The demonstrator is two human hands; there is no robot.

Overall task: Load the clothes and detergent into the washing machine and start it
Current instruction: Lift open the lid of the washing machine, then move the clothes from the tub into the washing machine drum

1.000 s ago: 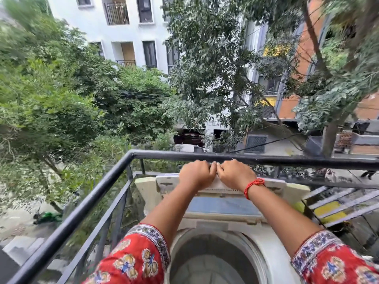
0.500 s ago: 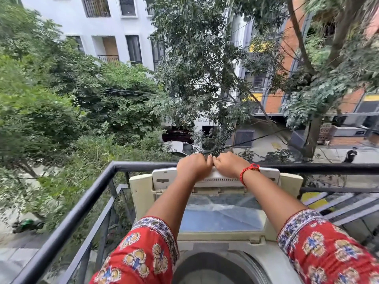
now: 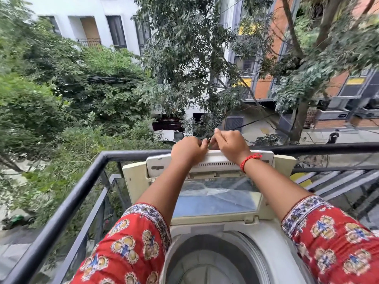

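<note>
On the balcony's top-loading washing machine (image 3: pixel 215 238), drum open below, the left hand (image 3: pixel 187 149) and right hand (image 3: pixel 230 145) each curl their grip over the raised lid's (image 3: pixel 209 167) top edge, a stiff, light-looking hinged panel best held there

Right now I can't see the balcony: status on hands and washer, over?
Left hand and right hand both gripping top edge of raised lid. Washing machine open, no clothes visible inside. Railing close behind lid.
</note>
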